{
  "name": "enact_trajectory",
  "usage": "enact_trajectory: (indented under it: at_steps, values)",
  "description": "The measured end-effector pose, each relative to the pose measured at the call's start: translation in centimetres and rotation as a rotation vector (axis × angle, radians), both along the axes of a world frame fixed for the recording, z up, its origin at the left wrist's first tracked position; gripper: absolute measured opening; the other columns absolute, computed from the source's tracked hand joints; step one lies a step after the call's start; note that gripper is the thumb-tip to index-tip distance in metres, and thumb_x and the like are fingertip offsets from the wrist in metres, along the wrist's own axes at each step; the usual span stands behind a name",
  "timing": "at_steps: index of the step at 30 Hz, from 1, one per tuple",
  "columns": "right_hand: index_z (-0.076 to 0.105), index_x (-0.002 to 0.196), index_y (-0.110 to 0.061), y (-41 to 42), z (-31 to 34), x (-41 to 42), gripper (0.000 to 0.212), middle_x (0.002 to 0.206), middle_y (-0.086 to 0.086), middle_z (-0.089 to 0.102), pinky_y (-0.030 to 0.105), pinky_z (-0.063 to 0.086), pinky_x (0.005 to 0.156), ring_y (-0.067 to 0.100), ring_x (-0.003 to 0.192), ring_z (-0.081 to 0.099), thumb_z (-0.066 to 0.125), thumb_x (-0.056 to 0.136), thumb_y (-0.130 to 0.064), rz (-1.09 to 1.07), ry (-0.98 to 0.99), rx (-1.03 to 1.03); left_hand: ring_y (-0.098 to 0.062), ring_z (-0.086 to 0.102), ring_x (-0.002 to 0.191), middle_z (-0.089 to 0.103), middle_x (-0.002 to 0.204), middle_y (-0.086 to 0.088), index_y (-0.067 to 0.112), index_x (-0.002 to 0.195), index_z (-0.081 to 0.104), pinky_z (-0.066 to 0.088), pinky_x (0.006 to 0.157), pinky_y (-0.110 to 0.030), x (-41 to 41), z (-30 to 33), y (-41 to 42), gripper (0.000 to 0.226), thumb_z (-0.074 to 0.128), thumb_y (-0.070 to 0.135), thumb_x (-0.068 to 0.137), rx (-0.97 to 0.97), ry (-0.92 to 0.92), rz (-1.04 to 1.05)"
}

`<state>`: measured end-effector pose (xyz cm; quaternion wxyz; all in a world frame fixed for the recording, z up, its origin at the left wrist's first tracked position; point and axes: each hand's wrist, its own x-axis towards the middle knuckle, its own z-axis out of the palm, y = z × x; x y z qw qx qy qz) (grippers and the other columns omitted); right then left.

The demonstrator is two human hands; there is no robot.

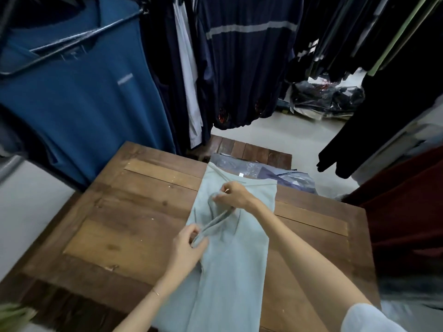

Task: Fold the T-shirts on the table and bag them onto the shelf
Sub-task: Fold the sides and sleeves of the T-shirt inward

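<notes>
— Inspector: State of your hands?

— Me: My left hand (189, 243) pinches a fold of the pale grey-green T-shirt (230, 259), fingers curled on the cloth. My right hand (233, 196), farther out, pinches the same raised fold.

— Inspector: Location of the garment?

— Me: Lengthwise on the wooden table (134, 212), collar at the far end. Beyond it, clear plastic bags (275, 172) on the table's far edge; behind, a blue shirt (79, 97) on a hanger.

A clothing shop or garment stockroom.
Hanging shirts (249, 56) crowded the top of the frame, a blue one on a hanger (79, 92) at upper left; plastic-bagged garments (328, 99) lay on the floor at upper right, beyond a wooden table (134, 212).
</notes>
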<state>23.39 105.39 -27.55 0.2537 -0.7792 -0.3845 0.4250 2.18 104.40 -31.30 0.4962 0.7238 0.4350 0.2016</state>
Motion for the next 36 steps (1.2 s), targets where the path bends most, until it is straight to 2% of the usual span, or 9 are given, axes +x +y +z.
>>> enact_trajectory:
  at_steps: [4, 7, 11, 14, 18, 21, 23, 29, 36]
  values:
    - [0.052, 0.071, -0.013, 2.0, 0.6, -1.9, 0.025, 0.075, 0.005, 0.062, 0.027, 0.053, 0.043, 0.016, 0.056, 0.061, 0.073, 0.084, -0.017, -0.165, 0.221, 0.015, -0.01, 0.055, 0.051, 0.062, 0.069, -0.013, 0.012, 0.074, 0.045, 0.049, 0.051, -0.016, -2.5, -0.1, 1.6, 0.027, 0.058, -0.009, 0.086, -0.428, -0.14, 0.31]
    - [0.05, 0.07, -0.01, 3.0, 0.3, -3.1, 0.026, 0.082, 0.011, 0.062, 0.033, 0.057, 0.045, 0.024, 0.061, 0.064, 0.072, 0.083, -0.007, -0.202, 0.306, -0.035, -0.01, 0.056, 0.045, 0.064, 0.074, -0.018, 0.003, 0.097, 0.051, 0.049, 0.045, -0.02, -3.2, 0.6, 1.5, 0.011, 0.058, -0.002, 0.09, -0.532, -0.11, 0.265]
    - [0.053, 0.069, -0.008, 3.5, -0.4, -3.8, 0.024, 0.079, 0.01, 0.062, 0.037, 0.058, 0.048, 0.024, 0.067, 0.065, 0.073, 0.08, 0.001, -0.236, 0.285, -0.044, 0.0, 0.042, 0.041, 0.054, 0.058, 0.004, 0.016, 0.096, 0.059, 0.035, 0.044, -0.012, -2.5, 0.3, 0.8, 0.026, 0.076, 0.009, 0.078, -0.344, 0.056, 0.06]
    - [0.053, 0.074, -0.012, 3.6, -0.2, -3.7, 0.023, 0.077, 0.009, 0.06, 0.029, 0.056, 0.044, 0.02, 0.065, 0.064, 0.071, 0.079, 0.001, -0.243, 0.252, -0.027, -0.001, 0.038, 0.041, 0.049, 0.047, 0.013, 0.007, 0.077, 0.064, 0.03, 0.047, -0.016, -2.0, -0.1, 0.7, 0.021, 0.082, 0.017, 0.071, -0.26, 0.143, 0.014]
    - [0.056, 0.08, -0.015, 3.0, 1.4, -2.4, 0.016, 0.067, 0.001, 0.057, 0.017, 0.043, 0.035, 0.01, 0.055, 0.055, 0.069, 0.082, -0.006, -0.206, 0.109, -0.005, -0.007, 0.045, 0.057, 0.055, 0.066, 0.005, 0.015, 0.07, 0.055, 0.035, 0.056, -0.021, -2.3, 0.1, 0.0, 0.037, 0.062, 0.049, 0.06, -0.052, 0.17, 0.01]
    - [0.056, 0.073, -0.017, 0.6, 2.8, -0.5, 0.017, 0.066, 0.0, 0.055, 0.017, 0.04, 0.033, 0.011, 0.053, 0.052, 0.065, 0.082, -0.007, -0.218, 0.042, 0.045, -0.005, 0.044, 0.072, 0.042, 0.079, 0.011, 0.022, 0.074, 0.043, 0.036, 0.064, -0.018, -2.9, 0.8, -1.5, 0.017, 0.059, 0.027, 0.074, 0.173, 0.149, -0.199]
    - [0.052, 0.068, -0.018, -2.5, 3.8, 0.8, 0.021, 0.066, 0.002, 0.057, 0.017, 0.039, 0.036, 0.014, 0.054, 0.053, 0.064, 0.082, -0.007, -0.165, 0.035, -0.001, -0.003, 0.041, 0.078, 0.037, 0.082, 0.016, 0.027, 0.077, 0.038, 0.036, 0.073, -0.02, -3.0, 1.4, -2.4, 0.026, 0.059, 0.013, 0.073, 0.353, 0.154, -0.321]
    - [0.054, 0.088, -0.013, -10.7, 4.8, 3.5, 0.013, 0.074, 0.005, 0.072, 0.019, 0.047, 0.052, 0.014, 0.058, 0.065, 0.065, 0.082, -0.014, 0.143, 0.012, -0.494, -0.007, 0.042, 0.082, 0.042, 0.093, 0.014, 0.031, 0.115, 0.045, 0.031, 0.077, -0.024, -3.4, -0.4, -3.5, 0.049, 0.055, 0.015, 0.07, 0.585, 0.296, -0.522]
    - [0.057, 0.078, -0.015, -7.4, 1.1, 3.3, 0.021, 0.063, 0.003, 0.066, 0.019, 0.042, 0.039, 0.009, 0.046, 0.056, 0.067, 0.088, -0.031, -0.218, -0.113, -0.175, -0.014, 0.044, 0.079, 0.05, 0.091, 0.006, 0.022, 0.107, 0.056, 0.029, 0.07, -0.024, -1.4, -0.2, -3.5, 0.033, 0.05, 0.02, 0.074, 0.822, 0.266, -0.64]
